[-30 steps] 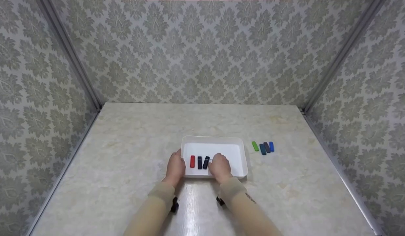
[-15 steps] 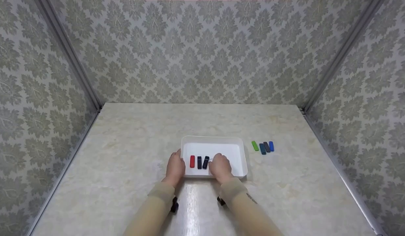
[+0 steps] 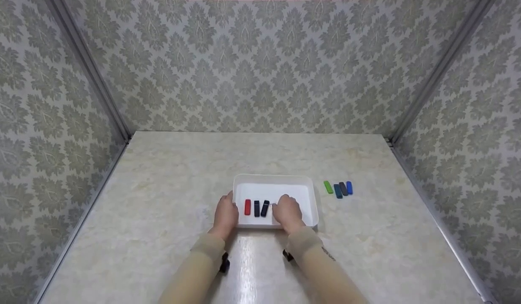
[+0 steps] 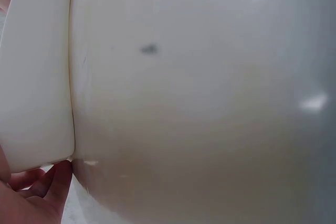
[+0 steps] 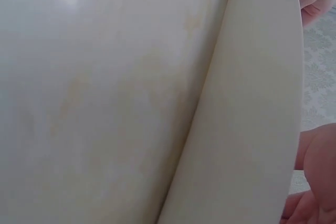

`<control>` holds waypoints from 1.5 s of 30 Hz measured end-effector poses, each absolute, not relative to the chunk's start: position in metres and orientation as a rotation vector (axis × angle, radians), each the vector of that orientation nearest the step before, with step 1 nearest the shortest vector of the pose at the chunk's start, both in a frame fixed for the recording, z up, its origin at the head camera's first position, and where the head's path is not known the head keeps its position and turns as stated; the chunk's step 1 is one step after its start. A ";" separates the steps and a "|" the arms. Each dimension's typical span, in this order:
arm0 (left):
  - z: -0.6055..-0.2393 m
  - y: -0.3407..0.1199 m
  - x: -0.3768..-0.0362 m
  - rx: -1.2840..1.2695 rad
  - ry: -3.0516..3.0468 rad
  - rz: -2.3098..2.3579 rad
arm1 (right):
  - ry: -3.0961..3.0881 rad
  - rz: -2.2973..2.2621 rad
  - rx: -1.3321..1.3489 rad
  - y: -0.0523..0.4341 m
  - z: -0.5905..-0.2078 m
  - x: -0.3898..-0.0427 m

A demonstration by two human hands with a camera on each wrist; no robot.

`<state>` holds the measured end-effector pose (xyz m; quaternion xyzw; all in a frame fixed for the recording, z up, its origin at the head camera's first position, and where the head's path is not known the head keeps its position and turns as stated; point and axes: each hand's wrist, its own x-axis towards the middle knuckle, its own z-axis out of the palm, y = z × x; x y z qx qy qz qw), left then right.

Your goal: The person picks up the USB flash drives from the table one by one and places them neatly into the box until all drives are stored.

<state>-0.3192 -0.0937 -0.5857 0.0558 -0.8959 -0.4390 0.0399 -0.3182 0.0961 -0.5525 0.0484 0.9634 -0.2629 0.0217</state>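
Note:
A shallow white tray [image 3: 285, 186] stands on the table. My left hand [image 3: 225, 213] grips its left side; in the left wrist view, curled fingers [image 4: 59, 184] touch the tray's corner. My right hand [image 3: 288, 210] reaches over the front wall into the tray. Its fingers are bent, and a small pale bit shows by the fingertips; whether it is held is unclear. Left of that hand lie a red stick [image 3: 247, 207], a black stick [image 3: 257, 208] and a tilted black stick with a light band [image 3: 265, 208], possibly USB sticks. The right wrist view shows mostly tray wall [image 5: 247, 108].
Right of the tray, a green stick [image 3: 328, 187], a teal stick [image 3: 338, 191], a dark grey stick [image 3: 343, 188] and a blue stick [image 3: 349, 188] lie on the table [image 3: 180, 164]. Patterned walls [image 3: 260, 76] enclose the back and sides.
My right hand has shifted slightly to the right, away from the tilted black stick. My left hand, the tray and the coloured sticks stay where they were.

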 end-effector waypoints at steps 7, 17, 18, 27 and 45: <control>-0.585 -0.093 -0.320 0.169 -2.752 -1.328 | 3.005 -0.814 0.154 0.103 -0.544 -0.322; -0.585 -0.093 -0.318 0.152 -2.740 -1.301 | 3.030 -0.769 0.176 0.121 -0.531 -0.327; -0.586 -0.093 -0.318 0.158 -2.746 -1.306 | 3.017 -0.771 0.194 0.123 -0.530 -0.327; -0.585 -0.093 -0.319 0.177 -2.761 -1.326 | 2.944 -0.816 0.329 0.156 -0.515 -0.338; -0.585 -0.092 -0.320 0.191 -2.762 -1.284 | 3.100 -0.934 0.262 0.221 -0.508 -0.349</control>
